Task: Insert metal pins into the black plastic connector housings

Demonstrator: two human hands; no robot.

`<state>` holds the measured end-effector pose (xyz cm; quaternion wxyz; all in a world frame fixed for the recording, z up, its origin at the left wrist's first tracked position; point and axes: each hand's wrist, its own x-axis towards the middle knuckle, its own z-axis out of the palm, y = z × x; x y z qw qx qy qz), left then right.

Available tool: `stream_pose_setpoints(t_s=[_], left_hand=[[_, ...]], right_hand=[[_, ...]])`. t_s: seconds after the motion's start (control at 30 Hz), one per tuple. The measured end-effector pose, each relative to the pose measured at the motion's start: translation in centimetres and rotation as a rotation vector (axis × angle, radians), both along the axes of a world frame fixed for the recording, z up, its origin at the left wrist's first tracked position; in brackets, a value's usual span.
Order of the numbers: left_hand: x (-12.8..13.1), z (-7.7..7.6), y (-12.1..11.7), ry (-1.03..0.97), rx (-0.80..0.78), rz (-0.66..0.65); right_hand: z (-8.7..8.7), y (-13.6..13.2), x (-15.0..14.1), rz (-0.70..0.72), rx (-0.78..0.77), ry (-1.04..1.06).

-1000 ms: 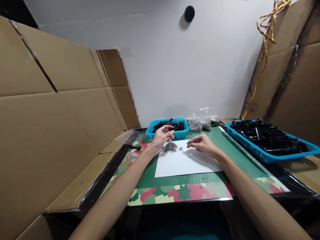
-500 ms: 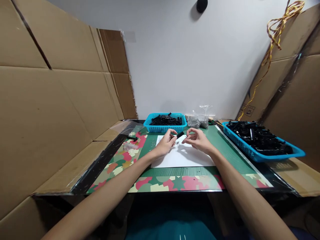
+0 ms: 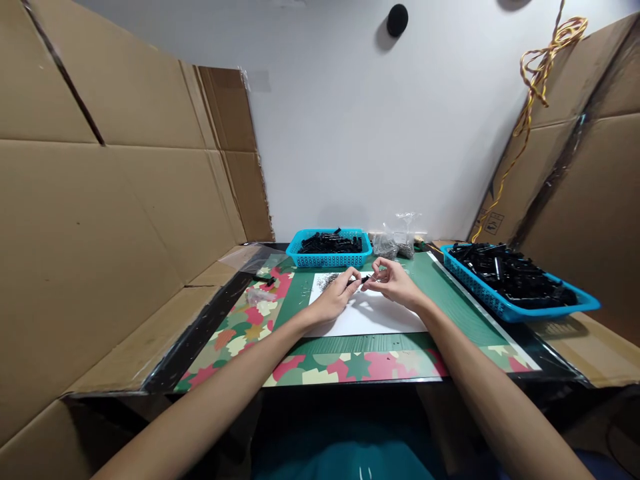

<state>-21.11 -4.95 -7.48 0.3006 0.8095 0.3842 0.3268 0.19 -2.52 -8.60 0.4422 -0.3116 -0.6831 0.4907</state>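
Above a white sheet of paper (image 3: 385, 321), my left hand (image 3: 335, 298) is closed around a small black plastic piece (image 3: 365, 279), whose end sticks out toward the right. My right hand (image 3: 393, 283) meets that end with thumb and forefinger pinched together. Whatever sits in this pinch is too small to make out. A scatter of tiny dark metal parts (image 3: 323, 281) lies on the paper behind my left hand. Behind both hands, a blue basket (image 3: 327, 261) holds many black pieces.
A larger blue basket (image 3: 510, 311) of black parts stands at the right. Clear bags (image 3: 397, 247) of small parts rest by the wall. A black piece (image 3: 265, 280) and a crumpled plastic bag (image 3: 260, 297) lie at left. Cardboard panels (image 3: 125, 220) flank the table.
My left hand has turned, so less of the black piece shows. The two hands are closer, with the right fingers now at the piece's end. The view has shifted slightly.
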Motion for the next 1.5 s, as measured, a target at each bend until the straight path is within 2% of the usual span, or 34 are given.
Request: stream_pose_setpoints(t_s=[0.27, 0.47, 0.67, 0.87, 1.27, 1.4, 1.5], left_hand=[[-0.1, -0.6, 0.4, -0.02, 0.024, 0.008], [-0.1, -0.4, 0.1, -0.039, 0.005, -0.015], [0.0, -0.1, -0.4, -0.038, 0.021, 0.052], [-0.3, -0.8, -0.1, -0.091, 0.021, 0.092], [0.4, -1.8, 0.6, -0.307, -0.12, 0.142], [0.6, -2.4, 1.1, -0.383, -0.177, 0.123], [0.6, -2.4, 1.0, -0.361, -0.22, 0.129]], right_hand=[[-0.3, 0.1, 0.0, 0.022, 0.021, -0.015], [-0.3, 0.0, -0.2, 0.033, -0.019, -0.028], [-0.5, 0.1, -0.6, -0.018, 0.0, -0.078], [-0.3, -0.3, -1.0, -0.029, 0.05, -0.189], [-0.5, -0.7, -1.8, -0.028, 0.007, -0.089], [-0.5, -0.4, -1.7, -0.078, -0.012, -0.064], [-0.7, -0.2, -1.2, -0.126, -0.042, -0.058]])
